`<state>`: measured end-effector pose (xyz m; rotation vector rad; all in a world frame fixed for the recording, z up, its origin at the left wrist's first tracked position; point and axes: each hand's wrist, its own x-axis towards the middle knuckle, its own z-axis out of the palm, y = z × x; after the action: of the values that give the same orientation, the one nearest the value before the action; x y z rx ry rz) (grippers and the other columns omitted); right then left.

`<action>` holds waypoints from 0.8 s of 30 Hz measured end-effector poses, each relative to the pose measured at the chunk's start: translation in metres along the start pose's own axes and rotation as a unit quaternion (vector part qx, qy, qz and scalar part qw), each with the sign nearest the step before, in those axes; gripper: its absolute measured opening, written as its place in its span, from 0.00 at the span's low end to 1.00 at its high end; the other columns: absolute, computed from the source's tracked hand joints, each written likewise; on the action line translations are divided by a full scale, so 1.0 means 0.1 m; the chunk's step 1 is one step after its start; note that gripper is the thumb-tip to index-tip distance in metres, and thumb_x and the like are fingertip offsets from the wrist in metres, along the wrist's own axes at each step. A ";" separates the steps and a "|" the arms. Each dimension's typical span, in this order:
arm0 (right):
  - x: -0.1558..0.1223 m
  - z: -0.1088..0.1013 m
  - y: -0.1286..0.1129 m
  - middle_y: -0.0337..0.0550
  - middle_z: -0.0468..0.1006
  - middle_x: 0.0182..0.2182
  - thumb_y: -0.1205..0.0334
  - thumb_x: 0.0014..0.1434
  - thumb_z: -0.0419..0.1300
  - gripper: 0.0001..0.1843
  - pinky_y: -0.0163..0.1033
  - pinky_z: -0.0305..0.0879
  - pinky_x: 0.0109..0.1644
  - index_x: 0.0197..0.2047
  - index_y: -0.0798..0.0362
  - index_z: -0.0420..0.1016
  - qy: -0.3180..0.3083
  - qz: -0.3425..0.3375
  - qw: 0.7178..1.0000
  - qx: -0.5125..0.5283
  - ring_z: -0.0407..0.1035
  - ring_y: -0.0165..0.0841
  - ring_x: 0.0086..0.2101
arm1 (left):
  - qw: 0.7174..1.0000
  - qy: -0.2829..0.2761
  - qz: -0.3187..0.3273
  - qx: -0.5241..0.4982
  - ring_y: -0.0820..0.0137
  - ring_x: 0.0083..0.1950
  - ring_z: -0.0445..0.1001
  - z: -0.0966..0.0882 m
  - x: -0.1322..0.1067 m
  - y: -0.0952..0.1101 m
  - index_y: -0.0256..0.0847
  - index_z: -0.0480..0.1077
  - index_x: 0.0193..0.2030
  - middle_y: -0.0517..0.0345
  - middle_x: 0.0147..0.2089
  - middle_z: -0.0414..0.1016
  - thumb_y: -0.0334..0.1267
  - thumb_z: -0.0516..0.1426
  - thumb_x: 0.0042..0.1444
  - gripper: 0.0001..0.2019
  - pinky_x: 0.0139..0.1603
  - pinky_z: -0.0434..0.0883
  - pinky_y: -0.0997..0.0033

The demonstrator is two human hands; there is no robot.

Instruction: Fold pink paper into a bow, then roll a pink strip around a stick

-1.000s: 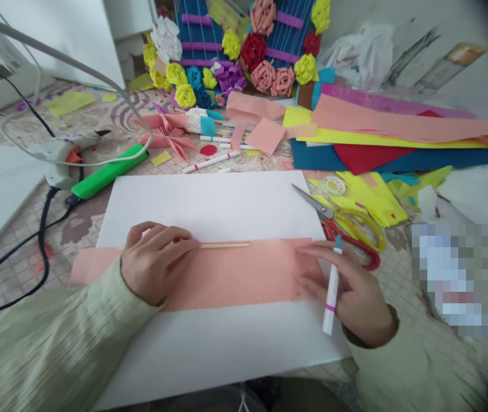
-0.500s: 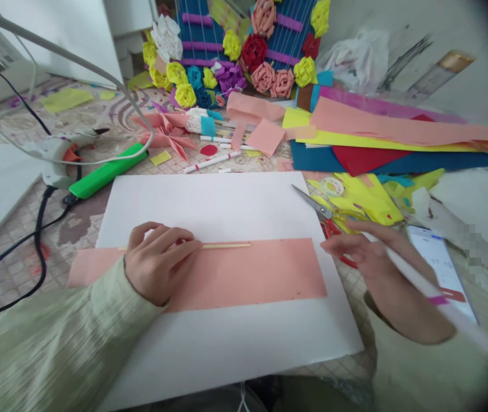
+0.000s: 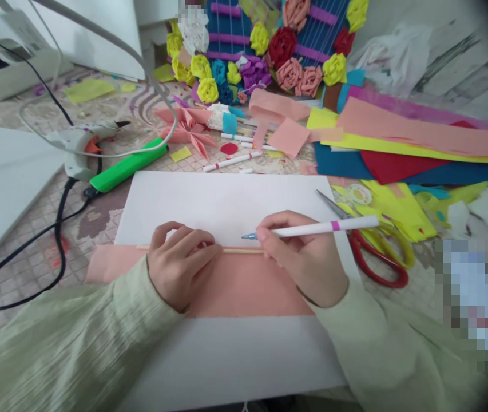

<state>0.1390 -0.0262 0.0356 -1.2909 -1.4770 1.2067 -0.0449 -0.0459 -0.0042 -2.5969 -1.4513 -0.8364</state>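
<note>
A salmon-pink paper strip (image 3: 248,286) lies across a white board (image 3: 226,200). Along the strip's far edge runs a thin wooden stick (image 3: 241,251). My left hand (image 3: 183,260) is closed, its fingers bent down over the middle of the stick and pressing it against the paper. In my right hand (image 3: 301,252) is a white pen (image 3: 312,229) with a pink band, held between thumb and fingers. Its bluish tip points left, just above the far edge of the strip. The right hand's lower fingers are at the stick's right end, partly hidden.
Red-handled scissors (image 3: 381,266) lie right of my right hand. On the left are a glue gun (image 3: 80,151) with cables and a green bar (image 3: 127,166). Coloured paper sheets (image 3: 398,163) and paper flowers (image 3: 290,74) stand or lie at the back.
My right hand has come in from the right with the pen, turned its tip to the left and settled at the stick's right end. My left hand stays on the stick. The view has shifted slightly.
</note>
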 end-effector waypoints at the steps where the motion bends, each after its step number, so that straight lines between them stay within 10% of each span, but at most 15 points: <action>1: 0.01 0.03 0.05 0.35 0.68 0.17 0.64 0.47 0.58 0.04 0.28 0.58 0.17 0.25 0.55 0.67 0.002 0.006 1.000 -0.004 0.60 0.22 0.17 | 1.000 0.000 -0.003 -0.003 0.73 0.30 0.68 0.00 0.00 0.00 0.46 0.70 0.29 0.63 0.31 0.73 0.30 0.51 0.52 0.09 0.44 0.60 0.62; 24: 0.01 0.08 0.24 0.33 0.65 0.15 0.65 0.47 0.57 0.03 0.26 0.53 0.15 0.24 0.55 0.67 -0.025 0.032 0.993 -0.107 0.57 0.21 0.15 | 0.998 -0.025 -0.041 -0.044 0.72 0.32 0.68 -0.01 -0.02 0.02 0.48 0.69 0.33 0.63 0.33 0.72 0.31 0.50 0.53 0.09 0.43 0.60 0.62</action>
<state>0.1364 -0.0257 0.0103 -1.4679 -1.6484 1.1534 -0.0444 -0.0486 -0.0035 -2.6562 -1.5799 -0.8702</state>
